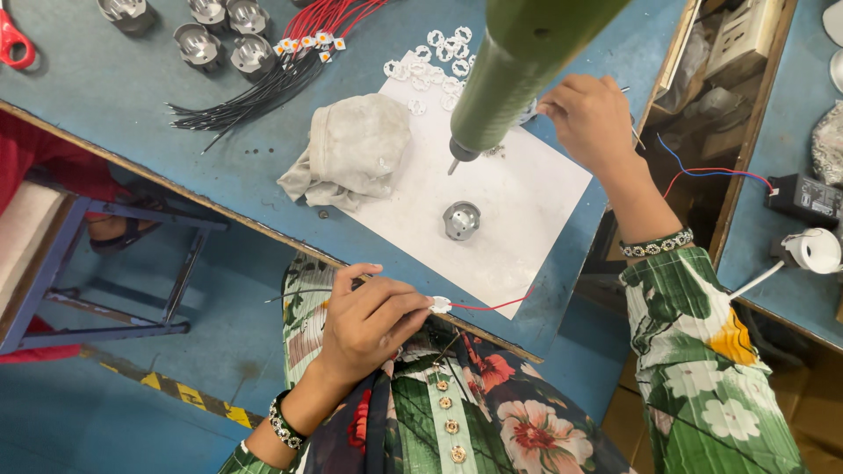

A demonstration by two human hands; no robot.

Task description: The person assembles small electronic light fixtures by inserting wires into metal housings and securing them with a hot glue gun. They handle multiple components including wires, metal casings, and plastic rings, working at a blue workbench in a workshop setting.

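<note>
My left hand (369,314) pinches a small white square chip (440,305) with red and black wires (492,305) trailing from it, held over my lap just off the table's near edge. My right hand (590,118) reaches over the far side of a white sheet (527,197), fingers closed around something small that I cannot make out. A green hanging power screwdriver (505,75) points its bit down at the sheet between my hands. A small silver metal cup housing (462,219) stands on the sheet.
A crumpled grey cloth (356,149) lies left of the sheet. White ring parts (439,57), a bundle of wired chips (281,66) and several metal housings (219,35) sit farther back. Red scissors (13,39) far left. A black adapter (803,200) rests on the right bench.
</note>
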